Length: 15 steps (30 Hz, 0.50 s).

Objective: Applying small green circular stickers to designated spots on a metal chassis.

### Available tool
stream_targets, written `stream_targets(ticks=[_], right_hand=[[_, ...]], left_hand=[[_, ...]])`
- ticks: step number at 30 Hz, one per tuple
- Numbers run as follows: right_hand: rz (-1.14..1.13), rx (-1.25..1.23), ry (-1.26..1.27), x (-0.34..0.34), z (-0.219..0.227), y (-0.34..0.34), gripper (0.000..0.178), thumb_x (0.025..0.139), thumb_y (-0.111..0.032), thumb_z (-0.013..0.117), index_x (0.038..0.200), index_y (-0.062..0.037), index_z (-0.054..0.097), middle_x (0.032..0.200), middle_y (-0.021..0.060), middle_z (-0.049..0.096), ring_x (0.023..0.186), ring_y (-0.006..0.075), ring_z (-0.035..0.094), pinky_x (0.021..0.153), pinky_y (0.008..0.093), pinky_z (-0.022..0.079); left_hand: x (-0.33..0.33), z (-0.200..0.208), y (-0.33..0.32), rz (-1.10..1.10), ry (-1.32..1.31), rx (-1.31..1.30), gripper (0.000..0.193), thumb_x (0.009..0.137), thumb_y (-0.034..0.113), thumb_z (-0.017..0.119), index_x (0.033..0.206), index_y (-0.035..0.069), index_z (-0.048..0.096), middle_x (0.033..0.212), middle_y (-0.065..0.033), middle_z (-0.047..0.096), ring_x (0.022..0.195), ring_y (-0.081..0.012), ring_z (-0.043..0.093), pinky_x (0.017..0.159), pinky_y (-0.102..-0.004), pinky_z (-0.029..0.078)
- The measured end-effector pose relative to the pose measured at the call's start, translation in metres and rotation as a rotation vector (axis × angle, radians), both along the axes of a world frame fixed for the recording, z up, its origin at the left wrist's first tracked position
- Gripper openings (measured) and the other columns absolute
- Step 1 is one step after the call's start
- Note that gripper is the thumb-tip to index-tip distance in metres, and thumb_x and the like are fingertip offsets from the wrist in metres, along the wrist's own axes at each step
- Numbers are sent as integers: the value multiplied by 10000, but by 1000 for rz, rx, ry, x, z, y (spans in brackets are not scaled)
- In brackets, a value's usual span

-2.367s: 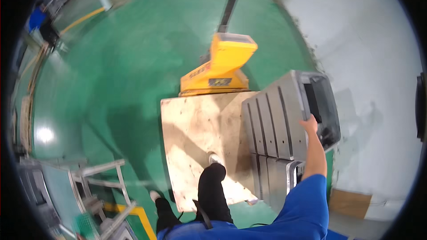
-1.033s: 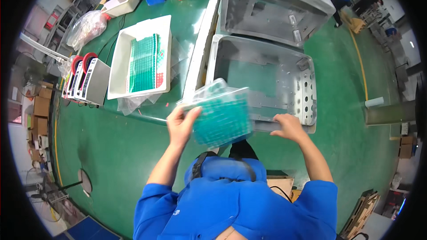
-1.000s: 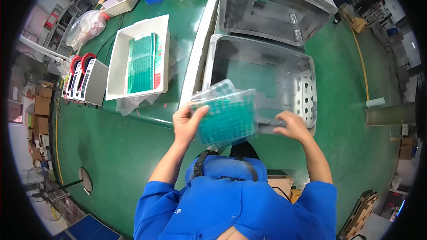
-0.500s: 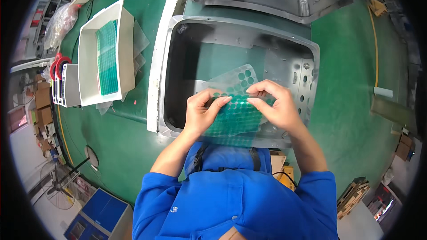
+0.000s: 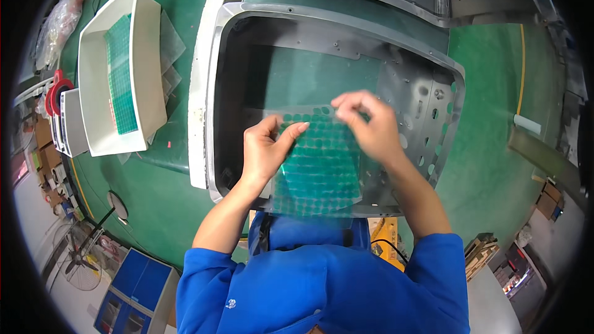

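L hand (image 5: 262,151) pinches far-L corner of green-dot sheet (image 5: 318,170); sheet runs bodyward, long axis approx. fore-aft. R hand (image 5: 374,130) nr far-R corner, blurred, can't tell grip.

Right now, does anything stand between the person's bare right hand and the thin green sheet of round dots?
Nothing visible does. The right hand is at the upper edge of the green sheet, though blur hides whether it touches; the bare left hand pinches the upper left.

The right hand (image 5: 372,125) close by, the left hand (image 5: 265,151) pinches a green-dotted sheet (image 5: 318,170) over a metal housing (image 5: 396,74).
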State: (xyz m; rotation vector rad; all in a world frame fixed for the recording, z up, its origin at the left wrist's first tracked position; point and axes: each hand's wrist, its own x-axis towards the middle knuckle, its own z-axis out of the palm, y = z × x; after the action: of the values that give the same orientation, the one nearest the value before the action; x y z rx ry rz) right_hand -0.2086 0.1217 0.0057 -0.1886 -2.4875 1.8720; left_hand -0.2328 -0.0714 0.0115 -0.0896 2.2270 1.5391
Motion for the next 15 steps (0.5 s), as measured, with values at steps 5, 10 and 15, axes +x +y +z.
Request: stream_targets(ticks=[5, 10, 15], right_hand=[[-207, 202, -106, -60, -92, 43, 81, 723, -73, 592, 797, -40, 583, 783, 79, 563, 649, 164, 559, 605, 278, 447], [-152, 375, -183, -78, -111, 44, 97, 729, -86, 616, 814, -41, 604, 771, 45, 524, 649, 131, 494, 620, 256, 411], [-142, 463, -248, -84, -105, 41, 109, 731, -120, 615, 818, -54, 612, 764, 56, 524, 650, 154, 500, 631, 270, 414]], left_hand=[[4, -4, 3, -116, -10, -29, 257, 688, 171, 720, 641, -18, 552, 431, -28, 375, 434, -46, 311, 378, -237, 291], [6, -4, 5, -184, -41, -32, 237, 709, 150, 704, 639, -10, 544, 462, 20, 393, 452, -19, 316, 384, -207, 266], [5, -6, 7, -241, -25, -40, 230, 709, 124, 703, 630, -11, 534, 475, 46, 402, 468, 1, 326, 388, -182, 254]])
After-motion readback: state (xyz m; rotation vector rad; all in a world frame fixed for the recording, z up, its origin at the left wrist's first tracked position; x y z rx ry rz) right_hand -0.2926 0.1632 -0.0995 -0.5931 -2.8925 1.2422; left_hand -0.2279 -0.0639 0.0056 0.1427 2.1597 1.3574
